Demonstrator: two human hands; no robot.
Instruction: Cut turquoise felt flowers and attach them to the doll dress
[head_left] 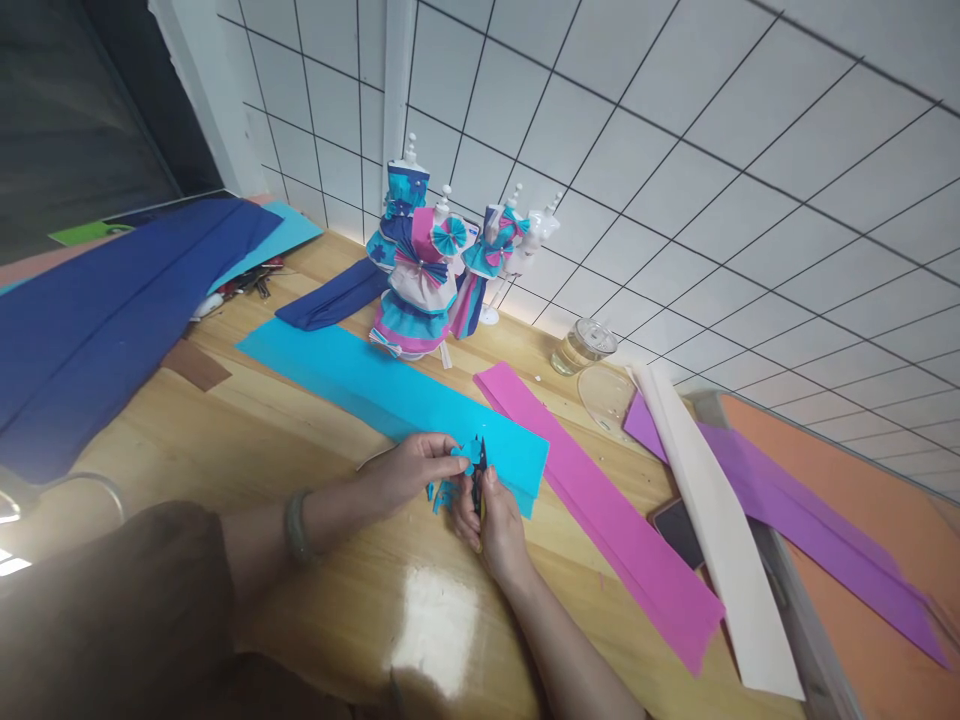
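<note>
My left hand [420,467] pinches a small blue paper piece [467,455] with a scalloped edge between thumb and fingers. In my right hand [496,520] is a pair of small dark scissors [481,462], blades pointing up and away from me. The blades are right at the edge of the blue piece. Tiny blue scraps [442,496] lie on the wooden table below my hands. Just beyond them stretches a long blue crepe paper strip [420,395]. My fingers partly hide the scissor handles.
Miniature dress forms in paper dresses [415,290] stand by the tiled wall. A glass jar [583,345] is to their right. Pink [600,510], cream [720,530] and purple [817,545] paper strips lie on the right, over a dark phone [677,533]. Navy paper [127,300] covers the left.
</note>
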